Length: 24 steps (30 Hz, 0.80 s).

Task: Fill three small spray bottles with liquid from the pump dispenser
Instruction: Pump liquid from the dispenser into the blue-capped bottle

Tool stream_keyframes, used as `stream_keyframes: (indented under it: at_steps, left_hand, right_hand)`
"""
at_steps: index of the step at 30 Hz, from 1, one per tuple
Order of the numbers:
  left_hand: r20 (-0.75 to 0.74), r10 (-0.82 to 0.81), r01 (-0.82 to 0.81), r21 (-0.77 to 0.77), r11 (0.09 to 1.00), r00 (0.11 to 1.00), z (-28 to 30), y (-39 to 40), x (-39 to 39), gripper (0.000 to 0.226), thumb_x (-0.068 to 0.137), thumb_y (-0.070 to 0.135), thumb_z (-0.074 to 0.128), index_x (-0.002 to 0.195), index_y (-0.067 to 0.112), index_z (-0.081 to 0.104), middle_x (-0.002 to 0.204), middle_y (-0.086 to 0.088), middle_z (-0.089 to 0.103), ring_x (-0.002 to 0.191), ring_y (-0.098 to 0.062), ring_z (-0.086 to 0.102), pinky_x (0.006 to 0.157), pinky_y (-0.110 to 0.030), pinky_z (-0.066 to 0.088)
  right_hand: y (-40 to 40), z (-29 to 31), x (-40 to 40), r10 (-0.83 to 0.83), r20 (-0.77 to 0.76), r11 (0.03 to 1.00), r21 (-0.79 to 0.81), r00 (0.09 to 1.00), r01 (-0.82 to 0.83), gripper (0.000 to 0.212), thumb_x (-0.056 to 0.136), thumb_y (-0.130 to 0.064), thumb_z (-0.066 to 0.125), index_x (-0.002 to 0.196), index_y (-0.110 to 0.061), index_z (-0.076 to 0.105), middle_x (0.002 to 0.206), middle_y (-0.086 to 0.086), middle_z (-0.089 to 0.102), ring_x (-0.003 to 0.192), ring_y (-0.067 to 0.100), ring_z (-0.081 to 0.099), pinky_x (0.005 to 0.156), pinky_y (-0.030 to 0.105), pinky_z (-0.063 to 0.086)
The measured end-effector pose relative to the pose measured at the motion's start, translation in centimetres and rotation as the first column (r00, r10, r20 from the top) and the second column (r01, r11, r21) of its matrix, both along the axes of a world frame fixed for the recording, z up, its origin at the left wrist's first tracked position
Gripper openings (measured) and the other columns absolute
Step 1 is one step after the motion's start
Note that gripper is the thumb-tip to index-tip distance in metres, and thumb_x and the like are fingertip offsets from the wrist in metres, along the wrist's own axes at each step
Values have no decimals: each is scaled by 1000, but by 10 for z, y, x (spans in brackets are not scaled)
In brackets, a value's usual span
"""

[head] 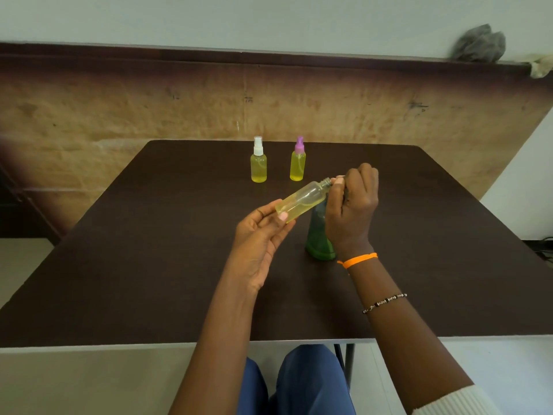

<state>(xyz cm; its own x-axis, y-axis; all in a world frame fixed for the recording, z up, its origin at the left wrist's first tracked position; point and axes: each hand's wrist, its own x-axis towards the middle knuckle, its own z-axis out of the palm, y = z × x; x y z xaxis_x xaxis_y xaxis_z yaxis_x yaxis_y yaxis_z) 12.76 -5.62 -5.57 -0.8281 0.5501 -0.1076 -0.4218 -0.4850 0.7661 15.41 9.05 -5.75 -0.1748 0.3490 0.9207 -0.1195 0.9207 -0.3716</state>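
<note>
I am finding nothing readable here. The two capped spray bottles standing on the tabletop are showing no label or print, and neither is the bottle I am holding. The brown board behind is carrying a few dark marks, too faint and small for me to make out as letters or numbers.

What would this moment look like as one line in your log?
left hand: holds open bottle tilted | right hand: on green dispenser at bottle neck | two capped bottles: full, standing behind
</note>
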Motion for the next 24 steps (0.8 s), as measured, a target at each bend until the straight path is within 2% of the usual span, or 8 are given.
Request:
stream_keyframes:
  at_steps: [5,10,19,24]
  left_hand:
    - [-27,-4,4,3,1000,1000,4,-2,1,28,87,-3,54,115,1,55,112,-15,65,105,-20,64,80,-21,56]
    - [-23,9,-9,-16,1000,1000,0,0,-1,28,86,-4,56,113,2,56,110,-14,67,101,-18,66,82,-23,56]
    - [-29,-9,9,12,1000,1000,3,-1,-1,30,86,-3,56,116,1,56,112,-15,66,105,-20,65,82,-22,56]
    - [-14,5,-5,21,1000,1000,0,1,0,27,87,-2,55,114,0,56,109,-15,67,104,-21,65,82,-23,56]
  right_hand:
    - [1,15,3,0,36,999,51,999,-2,24,85,-3,43,61,-4,43,67,11,39,69,20,31,58,30,27]
    - [3,5,-4,-10,-10,999,40,1000,10,24,84,0,43,60,-3,42,66,14,39,67,21,30,56,34,28]
    - [0,15,1,-13,32,1000,-3,999,13,24,84,-4,43,61,-5,43,67,8,37,68,16,30,60,26,25]
    - [0,7,1,10,-33,1000,-6,999,-11,27,87,-2,42,60,-2,45,66,12,40,67,20,31,58,32,29]
